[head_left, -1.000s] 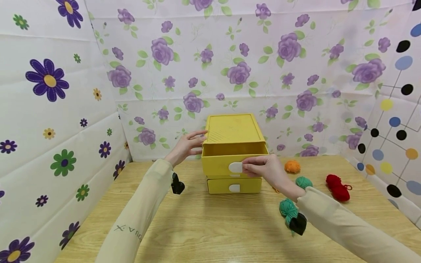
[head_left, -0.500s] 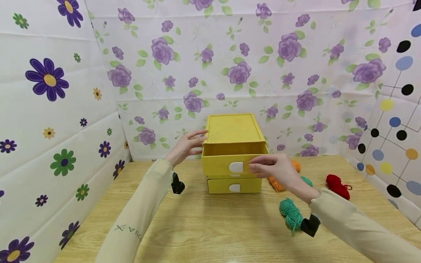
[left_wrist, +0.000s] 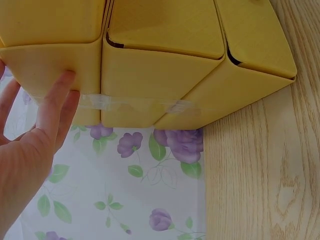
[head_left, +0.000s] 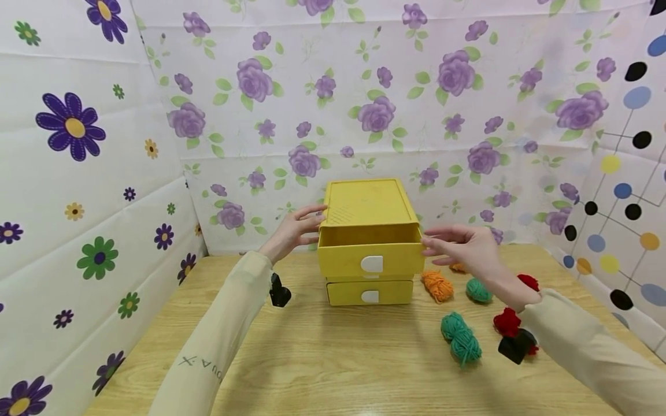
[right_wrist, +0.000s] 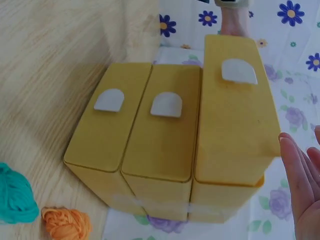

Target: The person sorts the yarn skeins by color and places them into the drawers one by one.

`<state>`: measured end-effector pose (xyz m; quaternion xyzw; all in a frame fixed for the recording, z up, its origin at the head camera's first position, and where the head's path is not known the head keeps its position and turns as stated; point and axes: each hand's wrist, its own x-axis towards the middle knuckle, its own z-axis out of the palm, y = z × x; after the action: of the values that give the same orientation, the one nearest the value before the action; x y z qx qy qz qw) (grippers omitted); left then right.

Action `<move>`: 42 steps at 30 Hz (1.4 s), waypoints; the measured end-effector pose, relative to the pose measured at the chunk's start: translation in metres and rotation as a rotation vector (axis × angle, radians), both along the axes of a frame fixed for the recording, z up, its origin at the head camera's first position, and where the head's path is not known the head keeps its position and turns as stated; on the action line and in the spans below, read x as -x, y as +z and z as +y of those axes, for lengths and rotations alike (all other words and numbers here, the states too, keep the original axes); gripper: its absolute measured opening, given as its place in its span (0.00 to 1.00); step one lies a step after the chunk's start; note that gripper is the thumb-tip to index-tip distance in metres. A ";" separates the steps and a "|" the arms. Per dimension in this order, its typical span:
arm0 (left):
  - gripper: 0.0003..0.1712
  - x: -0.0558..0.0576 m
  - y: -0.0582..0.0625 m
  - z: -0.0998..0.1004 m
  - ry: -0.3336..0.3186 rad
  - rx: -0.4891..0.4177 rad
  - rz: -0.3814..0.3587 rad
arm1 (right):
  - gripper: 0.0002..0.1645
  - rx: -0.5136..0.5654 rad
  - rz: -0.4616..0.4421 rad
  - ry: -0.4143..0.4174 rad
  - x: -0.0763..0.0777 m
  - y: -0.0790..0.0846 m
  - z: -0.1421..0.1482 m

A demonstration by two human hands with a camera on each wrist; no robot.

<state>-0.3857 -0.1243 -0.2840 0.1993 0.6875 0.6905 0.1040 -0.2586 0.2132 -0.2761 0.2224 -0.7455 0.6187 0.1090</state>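
A yellow three-drawer cabinet [head_left: 366, 202] stands on the wooden table against the flowered backdrop. Its top drawer [head_left: 338, 263] is pulled partway out, and the part of its inside that shows holds nothing. White rounded tabs mark the drawer fronts, such as the top tab [head_left: 372, 264]. My left hand [head_left: 293, 236] rests its spread fingers on the cabinet's left side; in the left wrist view, the fingertips of that left hand [left_wrist: 42, 125] touch the upper side wall. My right hand [head_left: 470, 254] has extended fingers at the right front corner of the drawer, away from the tab.
Right of the cabinet lie an orange yarn skein [head_left: 437, 286], a round teal yarn ball [head_left: 478, 290] and a longer teal skein [head_left: 461, 338]. Red yarn [head_left: 507, 322] and another orange skein [head_left: 458, 267] are partly hidden by my right arm. Patterned cloth walls enclose the table's back and sides.
My right hand has let go of the top drawer's white tab and moved right to the drawer's corner. The left hand and the pulled-out drawer have stayed put.
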 end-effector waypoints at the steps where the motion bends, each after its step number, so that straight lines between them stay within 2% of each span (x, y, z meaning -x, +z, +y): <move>1: 0.24 0.000 0.000 0.000 -0.001 0.002 0.001 | 0.18 0.010 0.000 0.000 0.001 0.001 0.003; 7: 0.24 0.000 0.000 0.000 0.007 0.001 -0.002 | 0.17 0.064 -0.009 -0.011 0.008 0.007 0.020; 10: 0.25 0.000 0.000 0.000 0.008 0.008 -0.001 | 0.20 0.051 -0.019 -0.063 0.013 0.006 0.027; 14: 0.25 0.000 0.000 0.000 0.000 0.026 0.008 | 0.24 0.037 -0.044 -0.129 0.021 0.000 0.036; 20: 0.24 -0.001 0.000 0.000 -0.010 0.019 0.009 | 0.26 0.069 -0.107 -0.110 0.036 -0.018 0.049; 32: 0.25 0.000 0.000 0.000 0.011 0.002 -0.001 | 0.39 -0.175 -0.236 -0.232 0.069 -0.058 0.056; 36: 0.25 -0.001 0.000 0.000 0.009 0.003 0.004 | 0.43 -0.247 -0.259 -0.254 0.074 -0.071 0.058; 42: 0.25 -0.001 -0.002 0.001 0.015 -0.002 0.003 | 0.42 -0.328 -0.287 -0.253 0.079 -0.088 0.058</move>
<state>-0.3847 -0.1237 -0.2857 0.1951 0.6886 0.6916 0.0975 -0.3378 0.2711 -0.3644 0.0518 -0.8656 0.4964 0.0411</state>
